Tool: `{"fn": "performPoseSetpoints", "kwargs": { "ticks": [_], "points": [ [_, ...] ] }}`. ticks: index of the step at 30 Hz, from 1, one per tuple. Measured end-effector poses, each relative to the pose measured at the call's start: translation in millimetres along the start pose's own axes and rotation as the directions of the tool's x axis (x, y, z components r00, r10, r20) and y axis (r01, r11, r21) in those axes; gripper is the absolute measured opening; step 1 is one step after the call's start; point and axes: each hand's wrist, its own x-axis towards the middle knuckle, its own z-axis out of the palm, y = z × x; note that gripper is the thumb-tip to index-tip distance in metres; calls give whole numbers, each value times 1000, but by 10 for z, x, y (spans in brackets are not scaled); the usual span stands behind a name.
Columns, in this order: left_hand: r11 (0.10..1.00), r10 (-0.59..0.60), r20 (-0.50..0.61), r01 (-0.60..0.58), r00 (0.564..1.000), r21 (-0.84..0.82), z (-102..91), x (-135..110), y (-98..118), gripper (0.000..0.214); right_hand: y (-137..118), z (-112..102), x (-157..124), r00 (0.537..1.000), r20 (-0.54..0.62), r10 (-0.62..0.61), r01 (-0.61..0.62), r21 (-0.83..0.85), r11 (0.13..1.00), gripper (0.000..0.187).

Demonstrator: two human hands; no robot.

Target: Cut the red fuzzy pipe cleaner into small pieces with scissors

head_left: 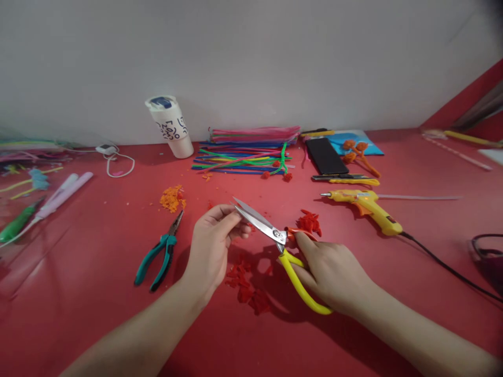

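Head view: holds scissors (277, 234) in the right hand (336, 272), with blade tips at the left hand (212, 238), curled narrow (around what, cannot tell). Could nick that hand through a slip, or scatter scraps (245, 293) on the scissors' near side by a low wrist sweep.

Cup (179, 145): bold dark characters in short rows on white side; wording not legible with certainty. Scissors (262, 226): dark marking at pivot, too fine to read. Glue gun (377, 211): small dark patch on handle, any lettering unreadable.
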Motion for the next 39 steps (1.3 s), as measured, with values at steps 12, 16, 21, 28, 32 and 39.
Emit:
{"fn": "performPoseSetpoints", "kwargs": {
  "ticks": [12,16,21,28,32,39],
  "points": [
    [1000,15,0,-15,1000,2,-7,13,-2,4,8,18,-4,999,18,37,-37,38,999,36],
    [1000,3,-7,-3,1000,2,-14,24,9,5,9,-83,29,980,133,151,-172,163,971,33],
    [997,-63,80,59,995,50,8,6,1,5,14,-200,57,967,184,178,-239,391,889,23],
    [933,-323,352,234,878,274,94,-91,-107,8,-52,-169,80,927,263,268,-354,850,389,12],
    [887,-453,438,343,777,310,121,-122,-130,9,-51,-173,64,967,184,176,-221,950,222,24],
    [868,-496,457,406,738,287,107,-125,-143,9,-27,-208,53,956,232,182,-269,939,214,20]
  ]
}}
